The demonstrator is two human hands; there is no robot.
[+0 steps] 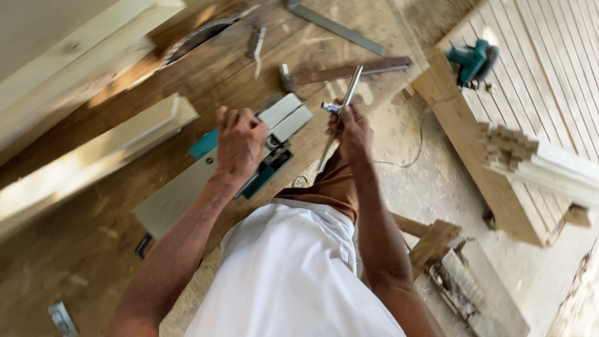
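Note:
My left hand [239,141] grips the body of an electric planer [187,187] that lies upside down on the wooden workbench [93,249], its grey sole plate facing up and its teal housing showing at the sides. My right hand [352,128] is closed around a long thin metal tool [349,90], whose shaft points up and away over the bench edge; a small shiny piece shows at my fingertips. The two hands are about a hand's width apart, right of the planer's front shoe [287,115].
A hammer [349,70] and a metal square [337,26] lie on the bench beyond my hands. Pale timber pieces [93,150] sit at the left. To the right, a teal power tool [473,61] rests on slatted boards [549,68], with stacked white mouldings [543,165] and a sawhorse [433,243] below.

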